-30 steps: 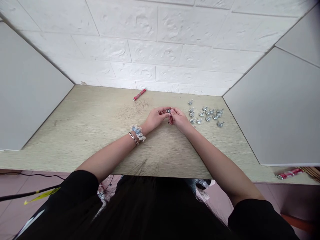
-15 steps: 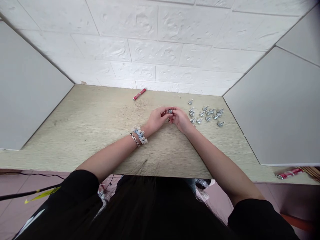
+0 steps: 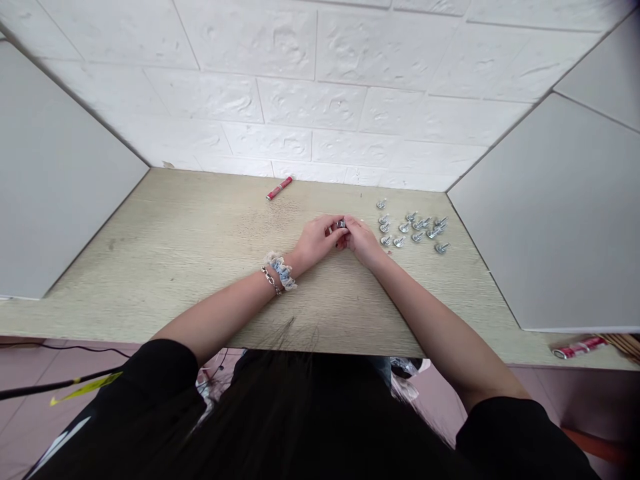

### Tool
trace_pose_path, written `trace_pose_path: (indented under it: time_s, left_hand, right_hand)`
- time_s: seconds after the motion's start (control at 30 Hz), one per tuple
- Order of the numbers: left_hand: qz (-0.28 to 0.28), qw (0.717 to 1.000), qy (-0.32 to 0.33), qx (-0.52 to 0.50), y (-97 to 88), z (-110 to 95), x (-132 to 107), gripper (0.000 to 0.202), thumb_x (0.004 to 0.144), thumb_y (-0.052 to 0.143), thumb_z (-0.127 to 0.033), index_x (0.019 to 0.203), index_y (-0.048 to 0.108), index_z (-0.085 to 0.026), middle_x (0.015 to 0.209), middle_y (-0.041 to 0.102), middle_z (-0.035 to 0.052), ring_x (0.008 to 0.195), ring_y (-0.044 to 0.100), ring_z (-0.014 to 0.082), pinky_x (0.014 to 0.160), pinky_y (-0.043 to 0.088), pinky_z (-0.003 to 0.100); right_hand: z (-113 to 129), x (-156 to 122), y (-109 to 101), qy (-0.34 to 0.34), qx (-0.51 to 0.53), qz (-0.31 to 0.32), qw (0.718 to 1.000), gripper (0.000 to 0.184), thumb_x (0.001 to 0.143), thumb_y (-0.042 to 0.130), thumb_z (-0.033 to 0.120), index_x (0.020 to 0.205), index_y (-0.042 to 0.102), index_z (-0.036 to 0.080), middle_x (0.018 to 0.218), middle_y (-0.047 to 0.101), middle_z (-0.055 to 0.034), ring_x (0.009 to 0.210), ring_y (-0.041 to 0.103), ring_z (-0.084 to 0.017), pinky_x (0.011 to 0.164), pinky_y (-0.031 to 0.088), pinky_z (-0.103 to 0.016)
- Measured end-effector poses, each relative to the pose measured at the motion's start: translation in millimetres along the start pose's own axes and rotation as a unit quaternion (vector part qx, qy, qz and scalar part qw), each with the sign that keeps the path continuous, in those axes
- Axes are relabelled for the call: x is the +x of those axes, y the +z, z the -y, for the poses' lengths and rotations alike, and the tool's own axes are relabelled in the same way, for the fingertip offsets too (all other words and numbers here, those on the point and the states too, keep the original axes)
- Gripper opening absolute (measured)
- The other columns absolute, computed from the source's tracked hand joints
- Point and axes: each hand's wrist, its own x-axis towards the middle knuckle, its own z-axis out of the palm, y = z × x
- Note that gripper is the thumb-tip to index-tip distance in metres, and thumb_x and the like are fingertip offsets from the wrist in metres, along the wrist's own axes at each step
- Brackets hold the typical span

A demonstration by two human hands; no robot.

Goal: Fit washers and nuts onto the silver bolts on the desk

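Note:
My two hands meet over the table, fingertips almost touching. Between them is a small silver metal part (image 3: 341,224), mostly covered by the fingers, so its full shape is hidden. My left hand (image 3: 317,240) pinches it from the left with thumb and forefinger. From the right, my right hand (image 3: 364,241) closes its fingertips on the same part. Just right of my right hand, several silver bolts with wide washers (image 3: 404,228) stand or lean in a loose group on the table.
Near the white brick wall (image 3: 285,107) lies a red tube (image 3: 279,188). Light panels flank the wooden table (image 3: 200,227), one left (image 3: 65,173) and one right (image 3: 560,220). Another red tube (image 3: 579,347) and thin sticks (image 3: 623,345) lie at the right front edge.
My right fingers have shifted slightly and curled closer around the metal part. My left hand stays nearly in place, and the bolts on the table have not moved.

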Motion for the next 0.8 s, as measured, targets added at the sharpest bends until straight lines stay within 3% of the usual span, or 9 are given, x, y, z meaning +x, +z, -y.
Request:
trace_pose_path:
  time_s: [0.2, 0.4, 0.5, 0.6, 0.8]
  left_hand:
    - [-0.019, 1.0, 0.006, 0.0, 2.4, 4.1, -0.5, 0.032, 0.086, 0.057, -0.021, 0.116, 0.066, -0.016, 0.096, 0.07, 0.0044, 0.084, 0.059, 0.0134, 0.085, 0.048, 0.027]
    - [-0.03, 0.999, 0.005, 0.017, 2.8, 4.4, -0.5, 0.03, 0.087, 0.057, -0.021, 0.115, 0.066, -0.019, 0.093, 0.069, 0.0035, 0.086, 0.06, 0.0137, 0.085, 0.049, 0.027]
    - [-0.044, 0.999, -0.002, 0.015, 2.7, 3.2, -0.7, 0.029, 0.087, 0.056, -0.02, 0.115, 0.066, -0.017, 0.095, 0.069, 0.0041, 0.086, 0.061, 0.0132, 0.085, 0.049, 0.027]
    - [-0.048, 0.999, -0.004, 0.017, 2.6, 2.3, -0.8, 0.029, 0.087, 0.056, -0.02, 0.114, 0.065, -0.016, 0.097, 0.069, 0.0044, 0.085, 0.061, 0.0128, 0.084, 0.05, 0.026]
    - [-0.032, 0.999, -0.024, -0.015, 2.0, 1.4, 0.0, 0.028, 0.087, 0.056, -0.021, 0.112, 0.067, -0.017, 0.091, 0.07, 0.0032, 0.081, 0.06, 0.013, 0.081, 0.049, 0.026]
  right_hand:
    - [6.0, -3.0, 0.4, 0.023, 0.03, 0.01, 0.999, 0.013, 0.081, 0.049, 0.029, 0.08, 0.052, 0.017, 0.058, 0.053, 0.0028, 0.045, 0.048, -0.008, 0.044, 0.039, -0.021]
    - [8.1, -3.6, -1.1, 0.026, 0.032, 0.017, 0.999, 0.01, 0.075, 0.045, 0.019, 0.083, 0.051, 0.017, 0.061, 0.056, 0.0018, 0.046, 0.049, -0.008, 0.045, 0.04, -0.021]
    - [5.9, -3.7, 0.6, 0.017, 0.023, 0.014, 1.0, 0.011, 0.08, 0.048, 0.029, 0.082, 0.05, 0.017, 0.06, 0.054, 0.0024, 0.045, 0.049, -0.008, 0.045, 0.04, -0.021]
    - [2.4, -3.6, 3.2, 0.006, 0.006, -0.002, 1.0, 0.032, 0.085, 0.048, 0.048, 0.075, 0.049, 0.017, 0.056, 0.051, 0.0027, 0.044, 0.047, -0.008, 0.044, 0.039, -0.021]
    - [-1.4, -1.1, 1.8, -0.007, -0.005, -0.011, 1.0, 0.045, 0.077, 0.059, 0.062, 0.074, 0.049, 0.019, 0.051, 0.049, 0.005, 0.042, 0.046, -0.007, 0.043, 0.038, -0.021]
